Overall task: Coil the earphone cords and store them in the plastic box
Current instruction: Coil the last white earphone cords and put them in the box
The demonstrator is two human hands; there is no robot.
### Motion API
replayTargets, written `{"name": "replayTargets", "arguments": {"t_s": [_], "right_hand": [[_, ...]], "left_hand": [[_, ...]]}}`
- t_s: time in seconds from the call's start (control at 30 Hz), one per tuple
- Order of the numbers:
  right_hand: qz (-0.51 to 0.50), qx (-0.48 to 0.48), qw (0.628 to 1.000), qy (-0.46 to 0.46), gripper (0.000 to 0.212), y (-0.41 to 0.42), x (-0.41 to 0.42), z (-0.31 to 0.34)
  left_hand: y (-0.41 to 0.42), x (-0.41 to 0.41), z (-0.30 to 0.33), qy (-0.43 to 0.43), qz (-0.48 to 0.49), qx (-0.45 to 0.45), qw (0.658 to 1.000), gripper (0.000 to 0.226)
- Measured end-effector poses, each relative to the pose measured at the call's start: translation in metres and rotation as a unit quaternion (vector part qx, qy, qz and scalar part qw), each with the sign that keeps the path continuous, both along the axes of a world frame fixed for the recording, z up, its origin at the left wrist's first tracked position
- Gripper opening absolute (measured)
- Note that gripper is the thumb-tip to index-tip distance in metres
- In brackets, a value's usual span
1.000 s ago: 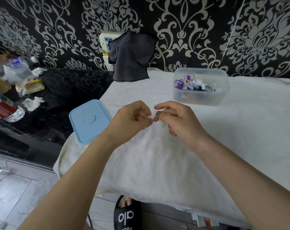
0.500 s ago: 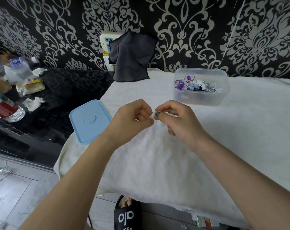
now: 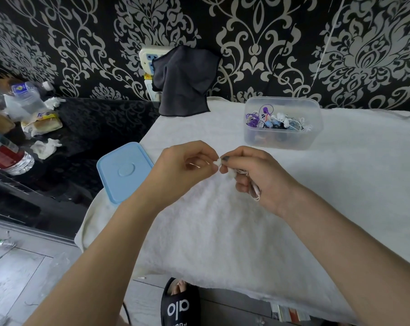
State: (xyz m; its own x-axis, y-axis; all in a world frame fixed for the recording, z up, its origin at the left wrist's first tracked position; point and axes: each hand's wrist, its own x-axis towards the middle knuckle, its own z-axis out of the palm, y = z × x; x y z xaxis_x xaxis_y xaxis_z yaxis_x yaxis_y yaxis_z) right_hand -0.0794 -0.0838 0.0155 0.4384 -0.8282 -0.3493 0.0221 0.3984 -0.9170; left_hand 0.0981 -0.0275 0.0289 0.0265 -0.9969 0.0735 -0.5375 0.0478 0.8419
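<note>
Earphone cord (image 3: 255, 192), thin and white, sits bundled in the right hand (image 3: 262, 177) at the centre of the frame, a loop of it showing below the curled lower fingers. That hand's thumb and forefinger pinch a small white earbud end (image 3: 217, 162). The left hand (image 3: 185, 171) comes in from the lower left with its forearm angled upward, fingers curled inward, fingertips pinching at the same white end, so both hands meet just above the cloth. Whether the cord runs on into the left palm cannot be told.

Under them lies a white fluffy towel (image 3: 222, 243) with a soft nap, covering the tabletop and hanging over the lower edge. At the bottom of the frame a black slipper (image 3: 179, 307) with white lettering shows on the grey floor. Left of the hands, a pale blue rounded-rectangular lid (image 3: 124, 171) lies flat at the towel's edge. Farther up and right stands the clear plastic box (image 3: 282, 141), lidless, holding a tangle of purple, blue and white earphones (image 3: 276, 121). Beyond, a dark grey cloth (image 3: 184, 83) hangs over a wall socket against black-and-silver damask wallpaper.
</note>
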Motion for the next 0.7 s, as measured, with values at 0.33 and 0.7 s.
{"name": "replayTargets", "arguments": {"t_s": [0.33,0.7], "right_hand": [[0.041,0.094,0.991,-0.087,0.017,-0.0032,-0.0026,0.0032],[0.055,0.194,0.966,-0.163,0.01,-0.0033,-0.0038,-0.0006]], "left_hand": [[-0.0016,0.0033,0.0033,0.107,-0.024,0.016,0.994,0.01],[-0.0057,0.0003,0.0043,0.345,-0.044,0.223,0.911,0.011]]}}
